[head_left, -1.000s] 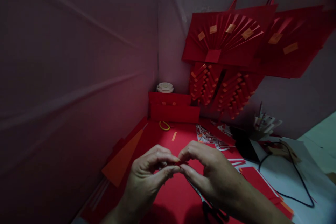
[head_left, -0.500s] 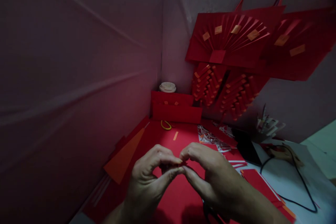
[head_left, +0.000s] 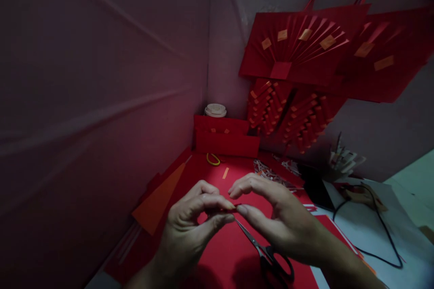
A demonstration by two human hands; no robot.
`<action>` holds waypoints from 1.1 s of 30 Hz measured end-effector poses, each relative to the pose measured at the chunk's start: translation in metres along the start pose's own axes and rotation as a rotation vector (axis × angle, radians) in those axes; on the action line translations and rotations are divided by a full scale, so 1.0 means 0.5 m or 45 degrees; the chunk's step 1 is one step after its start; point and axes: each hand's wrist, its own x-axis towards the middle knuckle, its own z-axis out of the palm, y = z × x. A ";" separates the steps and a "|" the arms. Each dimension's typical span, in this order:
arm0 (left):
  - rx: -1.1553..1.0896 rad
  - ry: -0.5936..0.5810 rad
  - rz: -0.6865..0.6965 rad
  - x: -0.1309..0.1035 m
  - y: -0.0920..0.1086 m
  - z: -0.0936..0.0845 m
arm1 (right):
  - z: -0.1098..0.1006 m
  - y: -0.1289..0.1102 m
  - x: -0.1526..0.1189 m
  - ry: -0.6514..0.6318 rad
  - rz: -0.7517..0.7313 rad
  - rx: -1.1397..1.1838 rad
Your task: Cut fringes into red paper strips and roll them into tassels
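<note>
My left hand (head_left: 200, 221) is closed in a pinch on a small red paper piece (head_left: 236, 208), mostly hidden by the fingertips. The thumb of my right hand (head_left: 267, 207) touches the piece's right end, while the fingers above are apart from the thumb. Black-handled scissors (head_left: 266, 253) lie under my hands on red paper (head_left: 217, 262), their tips pointing up toward the pinched piece. Just beyond my fingers lies a short orange strip (head_left: 225, 173).
Yellow-handled scissors (head_left: 213, 159) lie farther back. Folded red paper (head_left: 227, 144) stands before a white-lidded cup (head_left: 215, 110). Paper scraps (head_left: 267, 169), a pen holder (head_left: 341, 162) and a black cable (head_left: 383, 221) are on the right. Orange paper (head_left: 159, 198) leans left; red fan decorations (head_left: 305, 49) hang above.
My right hand's fingers have lifted and spread from the thumb, and the hand has shifted up. The black-handled scissors now show much more from beneath it. The left hand stays pinched.
</note>
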 end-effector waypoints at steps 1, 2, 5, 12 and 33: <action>-0.043 -0.029 -0.067 0.002 0.002 -0.002 | -0.004 0.000 0.003 -0.004 0.037 0.044; -0.096 -0.068 -0.132 0.004 0.003 -0.003 | -0.008 0.001 0.005 -0.018 0.085 0.098; -0.258 -0.165 -0.275 0.010 0.001 -0.004 | -0.009 0.011 0.011 -0.151 0.251 0.325; -0.384 -0.178 -0.390 0.021 -0.015 -0.008 | 0.012 0.035 0.016 -0.252 0.431 0.721; -0.232 0.107 -0.506 0.021 -0.013 0.001 | 0.034 0.002 0.012 0.063 0.227 0.108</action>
